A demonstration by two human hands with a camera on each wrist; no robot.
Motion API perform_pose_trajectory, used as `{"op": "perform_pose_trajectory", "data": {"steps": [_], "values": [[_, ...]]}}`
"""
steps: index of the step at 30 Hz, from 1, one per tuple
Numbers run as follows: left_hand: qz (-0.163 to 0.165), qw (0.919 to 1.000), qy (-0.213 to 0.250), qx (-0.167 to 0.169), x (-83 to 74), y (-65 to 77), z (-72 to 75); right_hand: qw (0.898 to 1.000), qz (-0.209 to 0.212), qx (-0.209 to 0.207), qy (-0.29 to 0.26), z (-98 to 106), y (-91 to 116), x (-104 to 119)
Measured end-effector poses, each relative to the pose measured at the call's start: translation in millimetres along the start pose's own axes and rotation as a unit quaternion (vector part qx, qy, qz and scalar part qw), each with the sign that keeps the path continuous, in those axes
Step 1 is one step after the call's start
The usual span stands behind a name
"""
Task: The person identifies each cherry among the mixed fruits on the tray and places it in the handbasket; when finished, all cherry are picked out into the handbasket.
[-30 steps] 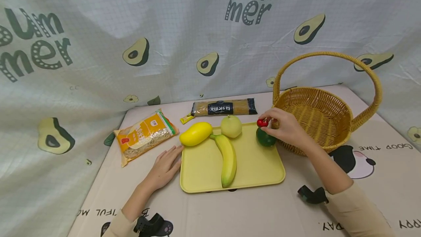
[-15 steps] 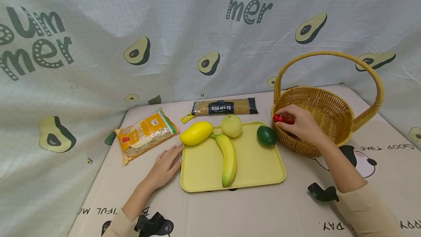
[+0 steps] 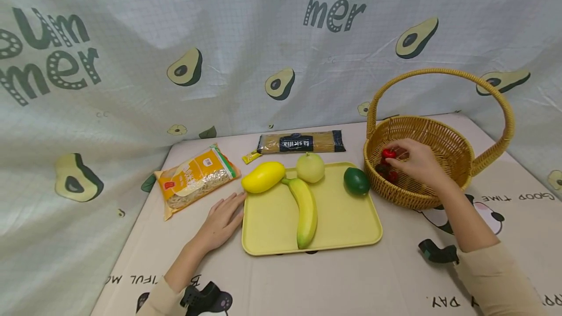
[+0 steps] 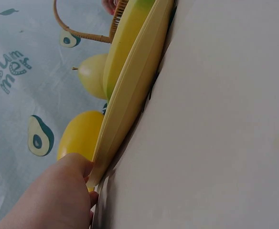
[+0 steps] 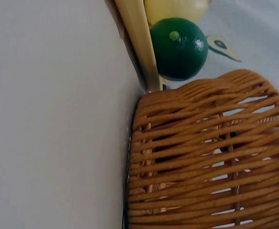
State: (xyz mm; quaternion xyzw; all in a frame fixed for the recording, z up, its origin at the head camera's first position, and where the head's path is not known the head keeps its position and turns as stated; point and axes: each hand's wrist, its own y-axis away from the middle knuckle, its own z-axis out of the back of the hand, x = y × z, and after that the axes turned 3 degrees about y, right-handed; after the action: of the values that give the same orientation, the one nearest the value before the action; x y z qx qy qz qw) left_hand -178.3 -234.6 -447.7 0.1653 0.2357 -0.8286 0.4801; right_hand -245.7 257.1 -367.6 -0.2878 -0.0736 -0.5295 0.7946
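My right hand is inside the near left part of the wicker basket, pinching a small glossy red cherry between thumb and fingertips. Below it shows another red fruit, with something dark beside it; whether it hangs or lies there I cannot tell. The basket wall hides this hand in the right wrist view. My left hand rests, fingers extended, against the left edge of the yellow tray. On the tray are a banana, a yellow mango, a pale green round fruit and a dark green fruit.
An orange bag of grain-like food lies left of the tray. Behind the tray are a pack of spaghetti and a small yellow sachet. The basket's tall handle arches over its opening. A printed cloth hangs behind the table.
My right hand has carried the cherry rightward from above the dark green fruit, over the basket's rim and down inside. The left hand stays at the tray edge.
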Motion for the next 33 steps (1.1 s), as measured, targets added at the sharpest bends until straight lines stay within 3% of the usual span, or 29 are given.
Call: {"op": "perform_pose_trajectory", "data": {"steps": [15, 33], "values": [[0.002, 1.0000, -0.002, 0.004, -0.2, 0.6, 0.2, 0.995, -0.062, 0.071, 0.021, 7.3, 4.9, -18.8], [0.000, 1.0000, 0.004, 0.001, -1.6, -0.5, 1.1, 0.987, -0.058, 0.130, 0.070, -0.5, 1.2, -22.9]]}}
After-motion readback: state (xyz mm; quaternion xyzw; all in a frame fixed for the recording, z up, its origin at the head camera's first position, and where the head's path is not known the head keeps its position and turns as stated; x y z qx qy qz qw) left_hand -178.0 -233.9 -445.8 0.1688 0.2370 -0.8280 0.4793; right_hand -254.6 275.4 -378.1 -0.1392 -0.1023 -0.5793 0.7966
